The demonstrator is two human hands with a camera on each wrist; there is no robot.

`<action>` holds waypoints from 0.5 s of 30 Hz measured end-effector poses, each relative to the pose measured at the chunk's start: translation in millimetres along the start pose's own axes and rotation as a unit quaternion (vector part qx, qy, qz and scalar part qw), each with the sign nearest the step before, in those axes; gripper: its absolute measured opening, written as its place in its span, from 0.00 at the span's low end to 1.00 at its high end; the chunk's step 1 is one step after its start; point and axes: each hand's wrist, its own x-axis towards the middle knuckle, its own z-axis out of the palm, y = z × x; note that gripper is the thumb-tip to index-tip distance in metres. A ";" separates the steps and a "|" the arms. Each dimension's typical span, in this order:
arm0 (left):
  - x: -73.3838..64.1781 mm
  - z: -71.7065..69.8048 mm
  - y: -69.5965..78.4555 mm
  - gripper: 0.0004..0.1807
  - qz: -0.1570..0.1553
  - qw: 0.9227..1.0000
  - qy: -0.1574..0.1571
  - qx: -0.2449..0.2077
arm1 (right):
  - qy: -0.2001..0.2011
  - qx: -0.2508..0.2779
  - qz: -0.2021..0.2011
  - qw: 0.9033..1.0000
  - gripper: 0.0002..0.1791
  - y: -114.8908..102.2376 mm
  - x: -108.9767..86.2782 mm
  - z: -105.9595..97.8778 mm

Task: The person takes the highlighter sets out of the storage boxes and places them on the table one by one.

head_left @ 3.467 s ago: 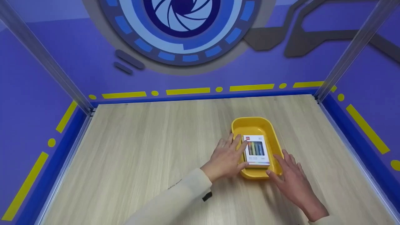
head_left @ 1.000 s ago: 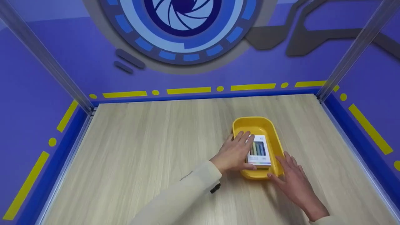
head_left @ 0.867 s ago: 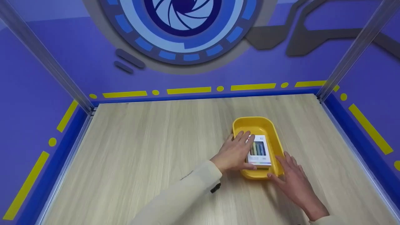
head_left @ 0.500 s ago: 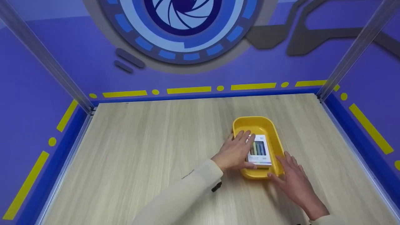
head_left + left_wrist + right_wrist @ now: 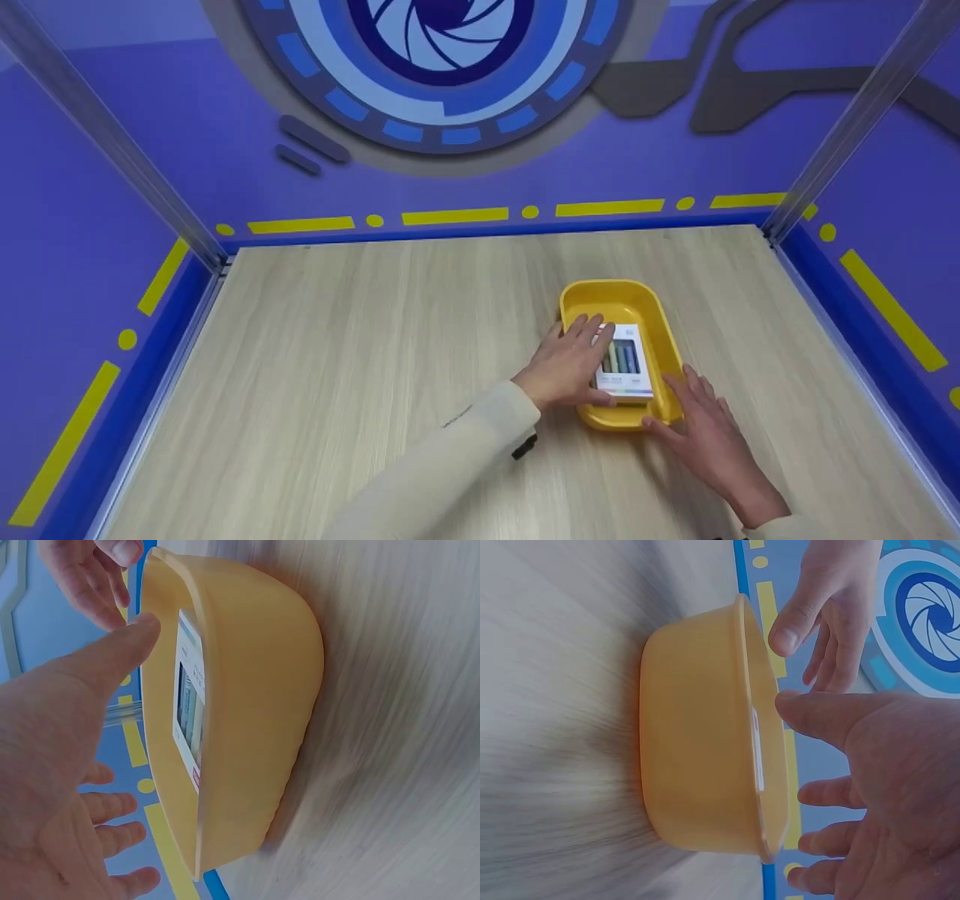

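Observation:
A white box of crayon-like sticks (image 5: 625, 384), with a window on its face, lies inside a yellow plastic tub (image 5: 651, 307). My left hand (image 5: 564, 366) spreads over the tub's left rim, its fingers covering the left part of the box in the head view. In the left wrist view those fingers are relaxed and apart, above the rim, curled round nothing. At the tub's near right corner is my right hand (image 5: 709, 441), thumb and fingers spread loosely. The right wrist view has its thumb (image 5: 817, 714) just over the rim, with nothing gripped.
The tub stands on a light wood table (image 5: 360, 360), right of the middle. Blue-purple panels (image 5: 465, 176) with yellow dashes enclose the back and both sides, joined by metal corner posts (image 5: 840, 127).
Since the oldest frame my left hand has shifted right, covering more of the box. Over the last second both hands, the tub and the box stay almost still.

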 end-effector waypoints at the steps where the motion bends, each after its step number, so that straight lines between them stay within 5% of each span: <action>1: 0.4 0.3 0.1 0.55 0.000 1.000 0.000 0.001 | -0.002 0.000 0.001 1.000 0.54 0.0 0.3 0.2; 15: 6.9 4.8 4.3 0.55 -0.014 1.000 -0.010 0.007 | -0.017 0.001 0.009 1.000 0.54 1.7 4.7 4.6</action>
